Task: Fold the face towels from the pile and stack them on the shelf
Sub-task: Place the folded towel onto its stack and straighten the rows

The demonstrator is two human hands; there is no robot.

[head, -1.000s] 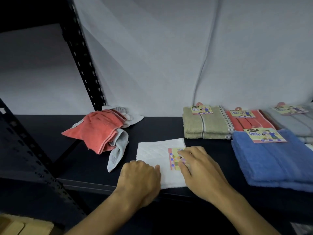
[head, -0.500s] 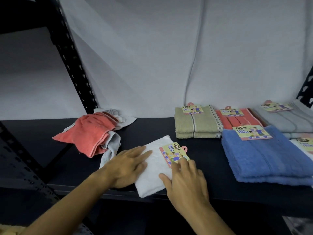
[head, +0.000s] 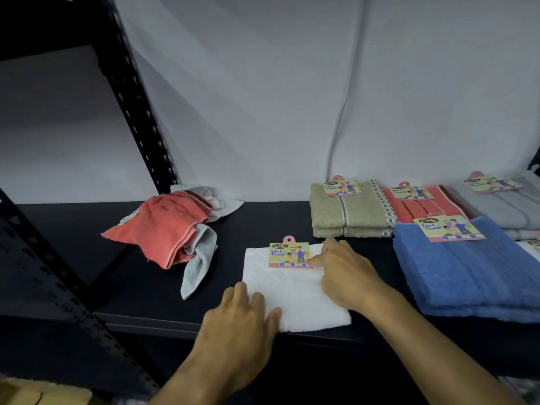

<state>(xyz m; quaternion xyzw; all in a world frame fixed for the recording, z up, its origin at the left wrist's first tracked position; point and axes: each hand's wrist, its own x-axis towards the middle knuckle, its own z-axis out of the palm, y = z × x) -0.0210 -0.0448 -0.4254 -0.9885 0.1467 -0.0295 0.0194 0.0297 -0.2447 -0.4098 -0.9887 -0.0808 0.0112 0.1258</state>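
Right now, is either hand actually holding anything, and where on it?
Nothing is gripped. Both hands lie flat on the folded white face towel: left hand at its near-left corner, right hand on its right side, beside the label.

A black perforated upright [head: 137,112] is standing at 10 o'clock, leaning across the view. A second perforated post [head: 43,276] is running diagonally at 8 o'clock. A white backdrop [head: 292,97] with a vertical crease is hanging at 12 o'clock. A yellow object [head: 38,394], partly cropped, is lying at 7 o'clock.
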